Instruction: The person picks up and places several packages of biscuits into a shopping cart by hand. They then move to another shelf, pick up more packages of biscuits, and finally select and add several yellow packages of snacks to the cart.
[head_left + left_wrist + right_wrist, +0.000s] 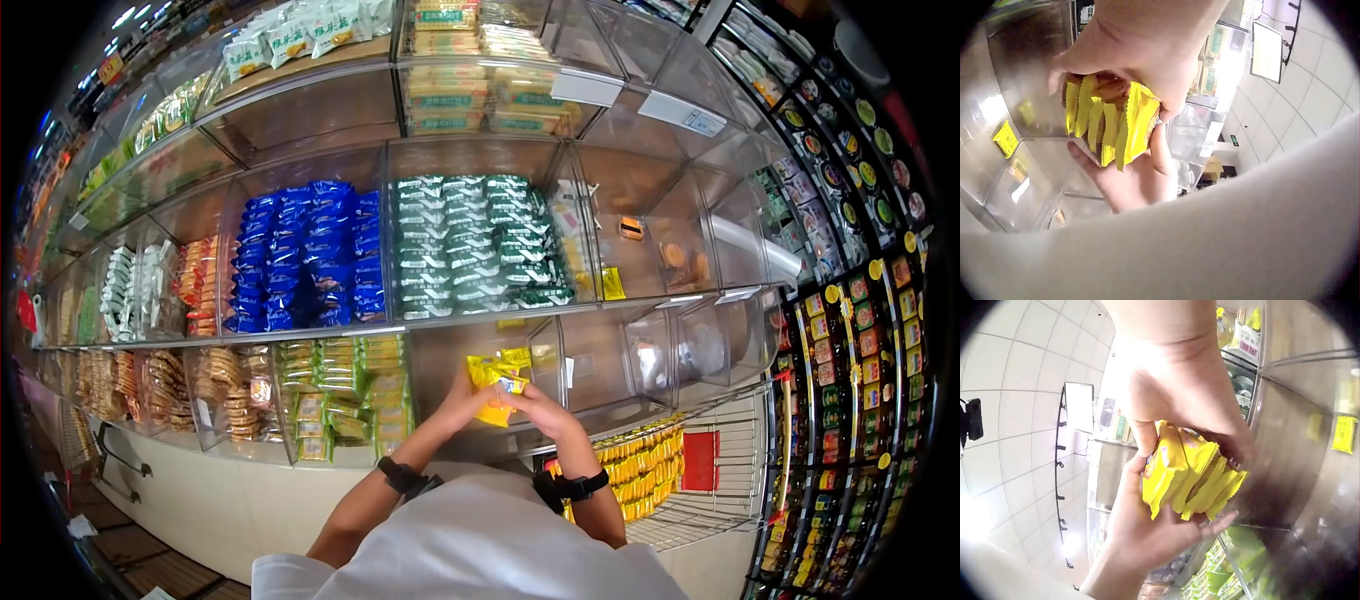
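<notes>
Both hands hold a small stack of yellow snack packets [495, 408] between them, in front of a lower clear bin [440, 345]. My left hand [462, 404] grips the stack from the left, and my right hand [546, 413] grips it from the right. Several packets [1107, 128] stand side by side in the left wrist view, their crimped ends showing. There the left hand [1147, 56] curls over one side and the right hand [1135, 184] supports the other. In the right wrist view, thumbs and fingers close round the packets [1185, 475] from both ends.
A shopping cart [735, 440] holding rows of yellow packets [645, 470] stands at the lower right. Bins of blue packets [310, 250], green packets [470, 245] and green-yellow packets [330, 400] surround the work. One loose yellow packet [613, 283] lies in a middle bin.
</notes>
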Tool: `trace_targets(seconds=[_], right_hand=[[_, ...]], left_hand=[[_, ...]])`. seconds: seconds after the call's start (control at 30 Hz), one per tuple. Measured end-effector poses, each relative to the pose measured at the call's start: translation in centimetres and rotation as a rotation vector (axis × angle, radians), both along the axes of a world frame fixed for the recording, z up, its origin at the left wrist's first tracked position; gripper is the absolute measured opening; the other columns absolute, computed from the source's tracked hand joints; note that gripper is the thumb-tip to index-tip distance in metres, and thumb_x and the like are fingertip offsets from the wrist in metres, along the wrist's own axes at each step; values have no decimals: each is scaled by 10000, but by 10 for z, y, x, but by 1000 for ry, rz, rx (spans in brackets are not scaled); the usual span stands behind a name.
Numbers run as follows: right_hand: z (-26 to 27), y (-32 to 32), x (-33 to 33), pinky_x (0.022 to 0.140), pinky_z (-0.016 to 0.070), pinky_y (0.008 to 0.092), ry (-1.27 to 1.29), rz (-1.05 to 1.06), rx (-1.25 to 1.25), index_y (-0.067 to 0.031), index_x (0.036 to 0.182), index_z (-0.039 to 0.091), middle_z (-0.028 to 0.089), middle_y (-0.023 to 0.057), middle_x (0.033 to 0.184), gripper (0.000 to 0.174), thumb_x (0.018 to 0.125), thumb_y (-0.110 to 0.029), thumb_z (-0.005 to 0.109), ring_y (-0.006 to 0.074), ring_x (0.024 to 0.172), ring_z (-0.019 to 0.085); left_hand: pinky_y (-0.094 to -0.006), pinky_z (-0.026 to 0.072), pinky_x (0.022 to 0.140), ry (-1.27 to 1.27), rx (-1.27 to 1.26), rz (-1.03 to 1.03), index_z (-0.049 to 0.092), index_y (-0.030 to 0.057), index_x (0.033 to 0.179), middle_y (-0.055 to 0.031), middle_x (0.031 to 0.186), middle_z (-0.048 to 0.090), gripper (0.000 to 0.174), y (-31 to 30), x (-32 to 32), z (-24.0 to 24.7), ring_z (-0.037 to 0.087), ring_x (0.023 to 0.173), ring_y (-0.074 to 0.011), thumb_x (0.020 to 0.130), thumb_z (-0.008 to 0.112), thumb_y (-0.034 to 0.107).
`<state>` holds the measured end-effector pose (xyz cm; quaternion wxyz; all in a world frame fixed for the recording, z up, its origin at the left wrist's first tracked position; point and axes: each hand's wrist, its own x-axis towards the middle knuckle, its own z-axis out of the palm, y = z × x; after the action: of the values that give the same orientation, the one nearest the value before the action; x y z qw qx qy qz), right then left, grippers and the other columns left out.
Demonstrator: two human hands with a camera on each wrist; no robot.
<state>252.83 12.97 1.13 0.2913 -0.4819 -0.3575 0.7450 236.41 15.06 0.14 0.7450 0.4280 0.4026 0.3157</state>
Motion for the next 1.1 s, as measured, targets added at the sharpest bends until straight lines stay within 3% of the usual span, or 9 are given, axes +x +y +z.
trace_targets(seconds=[0.33, 0.43, 0.53, 0.57, 0.7, 0.8, 0.9, 1.0, 1.1], right_hand=[[-14, 6, 2, 762, 439, 253, 122, 100, -200, -23, 1056, 524, 583, 39, 946, 334, 746, -80, 632, 142, 874, 561], [-39, 3, 1, 815, 419, 295, -7, 86, -40, 13, 1186, 405, 538, 111, 1050, 608, 686, -177, 695, 193, 958, 529], [-35, 2, 0, 881, 374, 345, -440, 138, 311, 23, 1287, 222, 414, 211, 1194, 929, 591, -307, 743, 265, 1101, 432], [-34, 6, 0, 926, 329, 385, -504, 266, 270, 7, 1316, 114, 305, 276, 1240, 1074, 531, -372, 742, 340, 1157, 347], [-96, 4, -23, 863, 372, 394, -1090, 668, 345, -15, 1287, 198, 380, 230, 1137, 973, 538, -339, 727, 352, 1023, 425], [-149, -2, -40, 827, 383, 388, -1222, 866, 767, -27, 1218, 322, 436, 200, 1084, 886, 505, -349, 737, 315, 1020, 437], [-172, 5, -70, 867, 338, 408, -1298, 1234, 650, -48, 1242, 382, 441, 173, 1148, 752, 597, -297, 677, 286, 1059, 424], [-296, -27, -97, 864, 330, 412, -1618, 990, 1120, -59, 1222, 417, 442, 147, 1166, 603, 701, -312, 583, 260, 1061, 417], [-302, -24, -106, 872, 323, 420, -1362, 814, 1046, -57, 1223, 415, 431, 144, 1183, 586, 716, -311, 564, 264, 1079, 405]], left_hand=[[-341, 271, 978, 107, 144, -216, 104, -26, 1299, -193, 1262, 325, 723, 0, -7, -14, 315, 1197, -278, 831, 473, 383], [-403, 264, 974, 546, 227, -525, 234, -13, 1275, -211, 1244, 342, 689, 11, -19, -24, 301, 1193, -352, 817, 471, 444], [-471, 246, 957, 1028, 556, -444, 360, -1, 1217, -227, 1212, 357, 653, 4, -32, -25, 286, 1171, -397, 796, 473, 484], [-502, 238, 941, 1010, 798, -154, 415, 4, 1167, -214, 1188, 375, 587, 1, -37, -39, 282, 1173, -384, 786, 504, 441], [-529, 242, 935, 1241, 908, 156, 453, -12, 1091, -207, 1160, 395, 430, 10, -53, -78, 279, 1184, -391, 770, 530, 264], [-527, 266, 924, 1342, 1064, 142, 449, -10, 1077, -208, 1141, 409, 399, 11, -57, -110, 317, 1160, -398, 742, 535, 190], [-521, 285, 912, 1268, 992, 216, 474, -3, 1055, -200, 1129, 421, 382, 10, -58, -117, 316, 1154, -408, 698, 532, 116], [-520, 295, 902, 1259, 958, 250, 499, -2, 1035, -197, 1132, 424, 365, 9, -56, -123, 320, 1149, -413, 686, 532, 99], [-517, 298, 895, 1285, 931, 231, 502, -3, 1023, -190, 1131, 430, 357, 9, -55, -122, 326, 1143, -410, 684, 536, 103]])
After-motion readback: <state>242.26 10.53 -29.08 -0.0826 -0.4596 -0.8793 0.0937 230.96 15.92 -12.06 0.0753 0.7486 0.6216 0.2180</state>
